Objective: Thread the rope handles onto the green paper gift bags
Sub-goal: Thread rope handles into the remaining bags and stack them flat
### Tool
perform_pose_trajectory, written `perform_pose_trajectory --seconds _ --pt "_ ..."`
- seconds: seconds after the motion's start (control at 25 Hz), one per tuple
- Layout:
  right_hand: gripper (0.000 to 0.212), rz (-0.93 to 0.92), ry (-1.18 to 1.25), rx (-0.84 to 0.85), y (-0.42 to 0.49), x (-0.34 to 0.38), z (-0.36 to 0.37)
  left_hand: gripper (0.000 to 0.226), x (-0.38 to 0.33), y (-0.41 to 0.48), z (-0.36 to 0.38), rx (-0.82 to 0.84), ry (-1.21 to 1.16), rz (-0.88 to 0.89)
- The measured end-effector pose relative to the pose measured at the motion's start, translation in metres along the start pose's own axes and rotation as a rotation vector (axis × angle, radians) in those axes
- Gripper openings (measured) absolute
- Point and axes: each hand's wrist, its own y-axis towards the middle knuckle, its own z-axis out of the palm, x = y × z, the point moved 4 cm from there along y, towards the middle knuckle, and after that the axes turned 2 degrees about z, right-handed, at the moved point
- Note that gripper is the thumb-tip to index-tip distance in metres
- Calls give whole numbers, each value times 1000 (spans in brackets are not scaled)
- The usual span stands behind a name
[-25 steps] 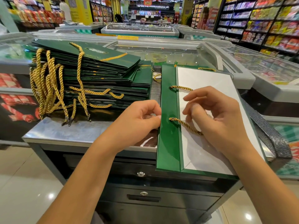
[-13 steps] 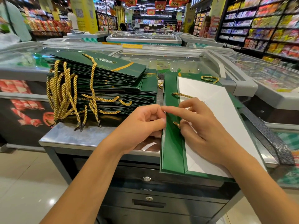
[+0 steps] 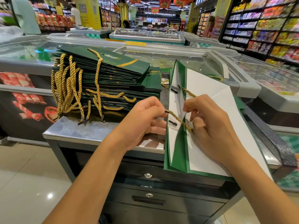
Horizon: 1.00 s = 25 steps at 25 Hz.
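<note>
Rope [image 3: 175, 118] threads the bag [image 3: 210, 101] at the front right edge of the surface [image 3: 97, 131]; your left grip [image 3: 142, 120] pinches its tip. Right grip [image 3: 215, 131] curls at the fold, hold unclear. Pull straight and brace the paper.

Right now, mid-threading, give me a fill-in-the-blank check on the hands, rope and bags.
The left hand pinches the gold twisted rope by its ____ tip.
The right hand grips that rope at the open green paper gift bag, whose inside is ____.
The stack of finished green bags lies to the ____ of the open bag.
Missing words: black; white; left.
</note>
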Motion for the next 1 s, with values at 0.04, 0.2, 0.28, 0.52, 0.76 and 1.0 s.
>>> perform_pose_trajectory --seconds 0.04,0.2,0.28,0.52,0.76,1.0 --pt "42 0 4 1 0 0 0 24 0 2 -2 -17 -30 -8" --pt "48 -14 22 20 -1 -3 3 20 2 5 -7 -26 -108 -63" --pt "56 -40 14 44 -1 -3 3 31 5 8 -9 -45 -66 -90" --pt "48 126 319 -89 -2 -10 -7 26 5 9 -3 -35 99 -57" --pt "7 323 105 -291 10 -18 -52 18 6 10 -8 -95 117 -66" --pt "49 737 -170 321 6 -32 -33 13 6 10 -7 -66 109 -72"
